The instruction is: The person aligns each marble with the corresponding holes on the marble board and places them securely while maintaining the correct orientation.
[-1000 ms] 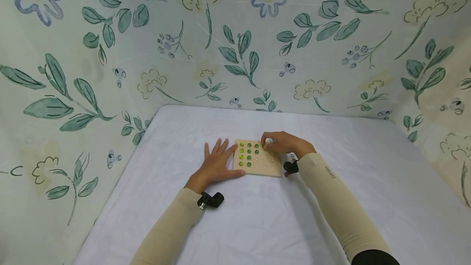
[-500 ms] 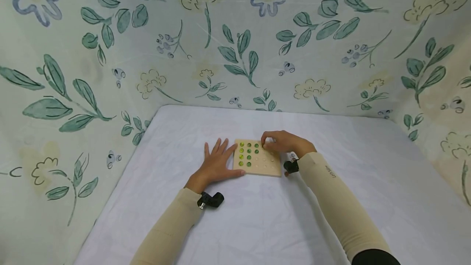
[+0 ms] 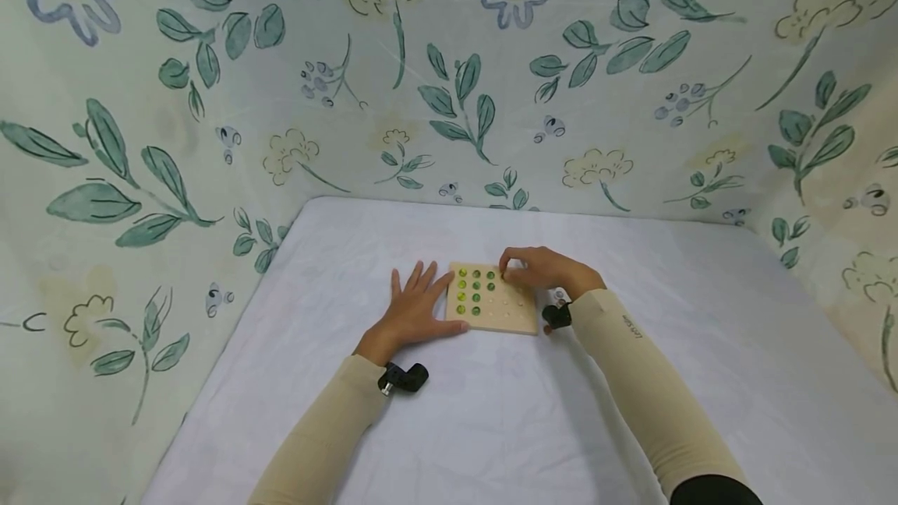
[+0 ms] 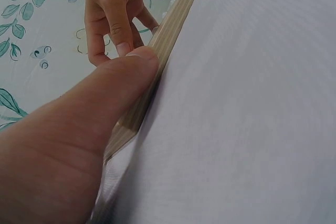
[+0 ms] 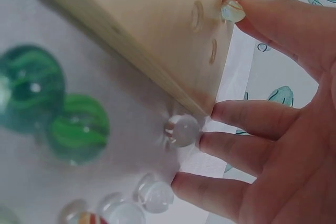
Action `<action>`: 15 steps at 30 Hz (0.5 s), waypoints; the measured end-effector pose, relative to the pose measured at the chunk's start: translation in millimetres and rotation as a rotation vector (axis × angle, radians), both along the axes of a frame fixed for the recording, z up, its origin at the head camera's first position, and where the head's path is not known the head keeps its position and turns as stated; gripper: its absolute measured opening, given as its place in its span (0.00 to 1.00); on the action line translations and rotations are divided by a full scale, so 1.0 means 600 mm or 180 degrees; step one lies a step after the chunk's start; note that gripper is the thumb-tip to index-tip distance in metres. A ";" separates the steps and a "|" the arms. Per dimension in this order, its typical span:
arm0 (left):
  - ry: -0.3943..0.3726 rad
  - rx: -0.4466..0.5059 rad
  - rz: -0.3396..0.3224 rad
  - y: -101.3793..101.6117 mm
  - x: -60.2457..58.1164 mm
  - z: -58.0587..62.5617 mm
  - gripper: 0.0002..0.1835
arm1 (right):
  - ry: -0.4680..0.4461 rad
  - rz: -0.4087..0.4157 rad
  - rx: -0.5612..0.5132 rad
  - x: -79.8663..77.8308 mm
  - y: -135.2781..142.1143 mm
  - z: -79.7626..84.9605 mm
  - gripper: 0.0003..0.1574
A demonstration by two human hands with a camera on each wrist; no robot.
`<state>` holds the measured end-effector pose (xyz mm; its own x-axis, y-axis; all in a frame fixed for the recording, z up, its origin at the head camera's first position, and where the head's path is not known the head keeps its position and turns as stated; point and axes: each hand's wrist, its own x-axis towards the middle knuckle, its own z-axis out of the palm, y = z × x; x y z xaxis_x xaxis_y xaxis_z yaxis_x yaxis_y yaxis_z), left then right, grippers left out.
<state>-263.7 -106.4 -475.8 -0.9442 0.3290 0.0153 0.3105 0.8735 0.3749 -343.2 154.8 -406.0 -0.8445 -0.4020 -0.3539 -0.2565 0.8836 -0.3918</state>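
Observation:
A pale wooden marble board (image 3: 501, 323) with shallow round hollows lies on the table. Yellow-green marbles (image 3: 461, 297) and green marbles (image 3: 476, 298) fill hollows on its left part. My left hand (image 3: 412, 316) is spread flat against the board's left side, its thumb (image 4: 131, 64) along the near edge. Over the far right part, my right hand (image 3: 536, 270) pinches a clear marble with an orange streak (image 5: 232, 12) between thumb and index finger, right at a hollow. Its other fingers (image 5: 257, 118) stretch past the board's edge, near a clear marble (image 5: 185, 130) on the cloth.
Beside the board's right edge, largely behind the right hand in the head view, lie several loose marbles: a large dark green marble (image 5: 30, 88), a bright green marble (image 5: 79, 128) and clear marbles (image 5: 157, 196). White cloth (image 3: 463, 427) covers the table; a floral curtain (image 3: 449, 100) hangs behind.

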 end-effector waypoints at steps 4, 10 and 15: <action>0.0042 0.0030 -0.0011 0.000 0.000 0.001 0.56 | -0.0008 -0.0008 0.0014 -0.001 0.002 0.001 0.12; 0.0043 0.0055 0.0001 -0.001 0.003 0.001 0.55 | 0.0048 -0.0040 0.0000 0.001 0.009 0.001 0.15; 0.0032 0.0048 0.0003 -0.002 0.001 0.000 0.56 | 0.0162 0.0019 -0.0045 0.010 0.030 0.011 0.16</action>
